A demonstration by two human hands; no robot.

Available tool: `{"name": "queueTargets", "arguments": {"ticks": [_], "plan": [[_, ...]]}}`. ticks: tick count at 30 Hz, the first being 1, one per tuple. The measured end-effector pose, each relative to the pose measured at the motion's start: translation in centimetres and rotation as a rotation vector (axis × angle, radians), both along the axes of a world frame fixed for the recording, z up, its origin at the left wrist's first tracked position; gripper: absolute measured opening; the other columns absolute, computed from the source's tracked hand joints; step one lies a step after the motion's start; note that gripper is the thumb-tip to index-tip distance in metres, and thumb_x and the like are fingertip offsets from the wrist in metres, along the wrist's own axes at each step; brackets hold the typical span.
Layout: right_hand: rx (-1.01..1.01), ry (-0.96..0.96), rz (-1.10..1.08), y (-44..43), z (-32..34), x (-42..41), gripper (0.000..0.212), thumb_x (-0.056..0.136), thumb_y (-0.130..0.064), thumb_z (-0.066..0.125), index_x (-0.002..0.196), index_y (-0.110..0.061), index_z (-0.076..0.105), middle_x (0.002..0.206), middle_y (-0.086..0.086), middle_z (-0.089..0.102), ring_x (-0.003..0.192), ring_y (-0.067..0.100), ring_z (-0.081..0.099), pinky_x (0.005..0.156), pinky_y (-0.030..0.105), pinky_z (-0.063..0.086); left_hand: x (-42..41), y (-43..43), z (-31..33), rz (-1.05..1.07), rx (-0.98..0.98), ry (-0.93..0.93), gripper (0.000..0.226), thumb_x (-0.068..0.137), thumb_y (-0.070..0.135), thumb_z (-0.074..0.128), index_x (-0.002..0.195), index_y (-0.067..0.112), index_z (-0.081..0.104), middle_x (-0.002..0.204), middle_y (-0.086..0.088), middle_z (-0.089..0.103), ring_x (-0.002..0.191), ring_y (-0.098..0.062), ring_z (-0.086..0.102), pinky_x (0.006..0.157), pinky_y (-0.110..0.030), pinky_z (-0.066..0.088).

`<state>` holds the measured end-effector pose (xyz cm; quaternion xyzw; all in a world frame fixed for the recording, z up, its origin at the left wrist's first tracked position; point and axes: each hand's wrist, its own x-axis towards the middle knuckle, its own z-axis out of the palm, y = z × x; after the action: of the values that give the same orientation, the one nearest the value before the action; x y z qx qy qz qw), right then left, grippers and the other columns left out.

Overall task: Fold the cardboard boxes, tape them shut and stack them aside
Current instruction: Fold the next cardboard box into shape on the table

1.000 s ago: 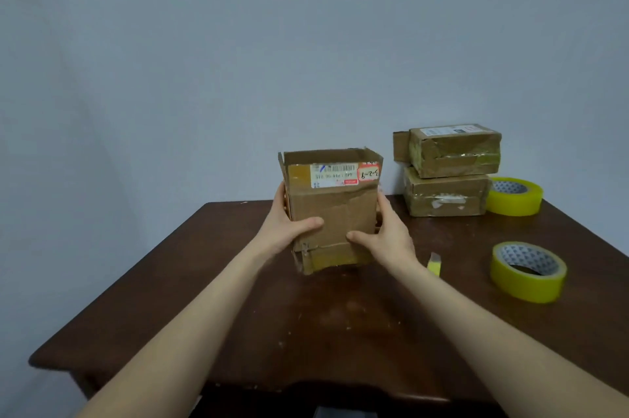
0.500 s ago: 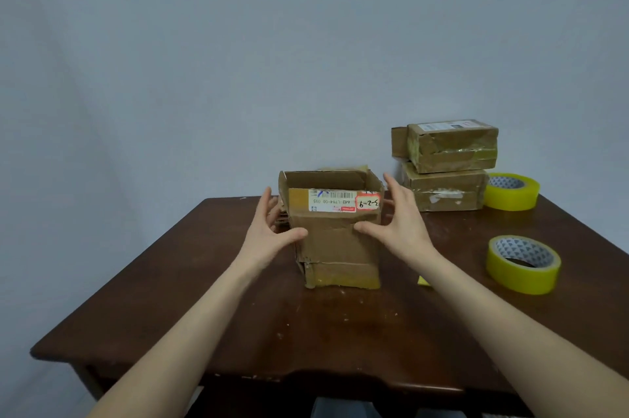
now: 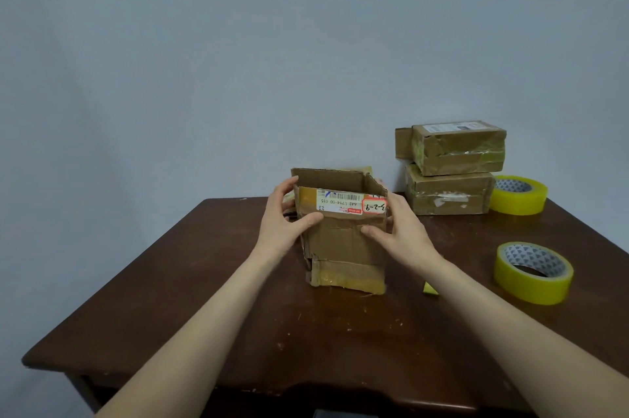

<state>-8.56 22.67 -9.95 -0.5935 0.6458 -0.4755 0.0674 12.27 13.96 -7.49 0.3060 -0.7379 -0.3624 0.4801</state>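
1. open cardboard box: one, standing upright near the middle of the dark wooden table, top flaps raised, mouth open. it is worn brown corrugated board with a creased front. a yellowish tape band runs along the base, and a white barcode label and a red-edged sticker sit under the rim.
2. left hand: grips the box's left side, thumb on the front face, fingers round the edge.
3. right hand: grips the right side, thumb on the front face.
4. closed boxes, two: upper taped box lies on lower taped box at the table's far right. both are crumpled board under glossy tape.
5. yellow rolls, two, lying flat: far tape roll just beside the stack; near tape roll well apart from it.
6. yellow scrap: one, beside the right wrist.
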Motion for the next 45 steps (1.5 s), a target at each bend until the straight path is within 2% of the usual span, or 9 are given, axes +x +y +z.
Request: {"name": "queueTargets", "arguments": {"ticks": [5,8,16,21,29,32,36,40,45], "plan": [[0.008,0.053,-0.004,-0.1,0.1,0.3,0.078,0.089,-0.031,0.063,0.151,-0.032,0.016,0.146,-0.004,0.033,0.126,0.017,0.047,0.1,0.04,0.044,-0.5,-0.9,2.3,0.135,-0.142,-0.181,0.034,0.074,0.025,0.079,0.099,0.03,0.056,0.116,-0.001,0.047,0.107,-0.014,0.055,0.084,-0.012,0.046],[-0.012,0.05,-0.016,0.0,-0.1,0.3,0.088,0.089,-0.029,0.064,0.152,-0.035,0.003,0.151,-0.002,0.026,0.131,0.018,0.042,0.1,0.039,0.042,0.0,-1.6,2.6,0.155,-0.233,-0.265,0.019,0.074,0.026,0.079,0.077,0.027,0.061,0.106,0.003,0.047,0.103,-0.015,0.055,0.091,-0.029,0.049],[-0.022,0.034,0.007,0.0,0.4,-0.3,0.093,0.086,-0.034,0.068,0.152,-0.04,0.003,0.154,-0.004,0.022,0.126,0.019,0.045,0.093,0.035,0.046,1.5,-1.0,3.6,0.01,-0.255,-0.228,0.031,0.081,0.01,0.071,0.059,0.02,0.053,0.11,0.019,0.052,0.104,-0.007,0.056,0.092,-0.025,0.047],[0.059,0.206,0.034,-0.1,0.7,-0.3,0.074,0.087,-0.037,0.066,0.148,-0.04,0.024,0.156,-0.01,0.017,0.137,0.016,0.033,0.099,0.034,0.041,2.1,-0.8,3.1,-0.064,-0.169,-0.341,0.025,0.091,0.014,0.06,0.069,0.021,0.05,0.112,0.013,0.066,0.102,-0.006,0.06,0.085,-0.025,0.047],[0.164,0.118,0.177,-0.7,2.0,-1.5,0.051,0.092,-0.055,0.044,0.135,-0.027,0.053,0.143,-0.007,0.038,0.126,0.012,0.042,0.105,0.031,0.037,1.3,0.0,1.4,0.071,0.056,-0.037,0.024,0.097,0.019,0.051,0.074,0.016,0.048,0.067,0.005,0.053,0.054,0.007,0.05,0.054,-0.007,0.037],[0.22,0.109,0.14,-1.0,2.2,-2.0,0.051,0.096,-0.05,0.041,0.133,-0.018,0.055,0.138,-0.002,0.042,0.124,0.016,0.044,0.103,0.032,0.037,0.2,-0.5,1.2,0.097,0.082,-0.017,0.012,0.09,0.019,0.063,0.095,0.019,0.052,0.091,0.006,0.059,0.081,-0.001,0.059,0.068,-0.013,0.044],[0.193,-0.026,0.058,-1.6,2.3,-2.0,0.051,0.093,-0.044,0.055,0.134,-0.014,0.047,0.132,0.0,0.05,0.115,0.016,0.05,0.085,0.025,0.04,-0.3,-2.0,2.0,0.087,0.119,-0.14,0.084,0.083,0.022,0.071,0.149,0.026,0.019,0.141,0.009,0.031,0.109,-0.014,0.053,0.084,-0.022,0.045],[0.187,-0.264,0.161,-2.4,2.7,-1.5,0.088,0.084,-0.041,0.069,0.152,-0.024,0.015,0.121,0.002,0.05,0.095,0.018,0.057,0.07,0.02,0.047,-0.8,-3.1,2.6,0.053,0.051,-0.352,0.072,0.081,0.022,0.058,0.147,0.027,0.031,0.13,0.014,0.055,0.126,-0.017,0.046,0.1,-0.027,0.035],[0.225,-0.168,0.228,-2.9,2.8,-1.2,0.045,0.088,-0.04,0.064,0.131,-0.031,0.055,0.142,0.001,0.034,0.132,0.017,0.039,0.1,0.022,0.029,-0.9,-2.7,2.1,0.209,-0.267,-0.732,0.041,0.088,0.046,0.043,0.125,0.038,0.059,0.138,0.018,0.049,0.119,-0.017,0.035,0.107,-0.031,0.028]]}}
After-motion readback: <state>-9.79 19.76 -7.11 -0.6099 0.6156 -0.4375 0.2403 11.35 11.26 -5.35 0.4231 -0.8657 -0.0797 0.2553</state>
